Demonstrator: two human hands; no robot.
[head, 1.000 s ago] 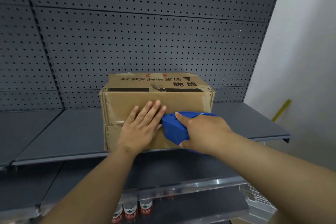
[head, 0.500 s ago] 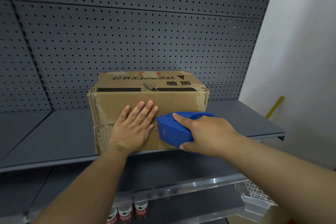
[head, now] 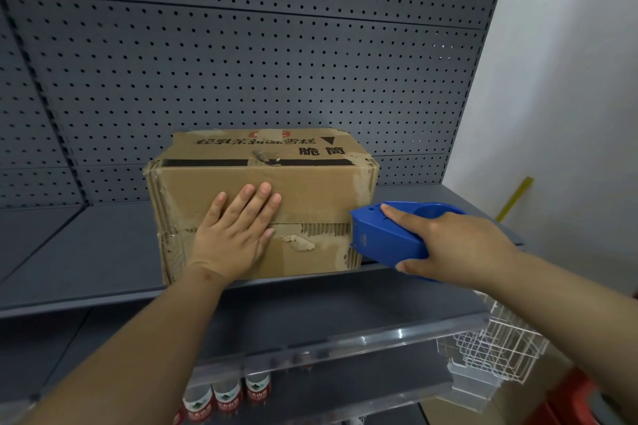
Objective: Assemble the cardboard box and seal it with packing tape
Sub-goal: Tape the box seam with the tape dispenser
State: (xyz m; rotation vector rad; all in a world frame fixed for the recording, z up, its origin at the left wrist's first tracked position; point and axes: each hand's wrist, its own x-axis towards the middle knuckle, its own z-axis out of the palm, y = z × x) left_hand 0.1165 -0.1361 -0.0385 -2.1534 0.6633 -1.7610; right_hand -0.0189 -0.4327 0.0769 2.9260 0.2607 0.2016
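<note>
Dispenser (head: pixel 383 238) slid right along box (head: pixel 310 190) seam (nose pointing left).

**Left hand (head: pixel 238 235) flat, right hand (head: pixel 448 241) gripping**

My left hand lies open against the front of the cardboard box (head: pixel 321 190), palm down on it. Its fingers are straight, close together and pointing up, and the thumb is spread to the right. My left forearm rises to it from the lower left. My right hand grips the blue tape dispenser (head: pixel 383 238) from the right, index finger stretched along its top, thumb curled underneath. My right forearm comes in from the lower right. My hands are apart.
</note>
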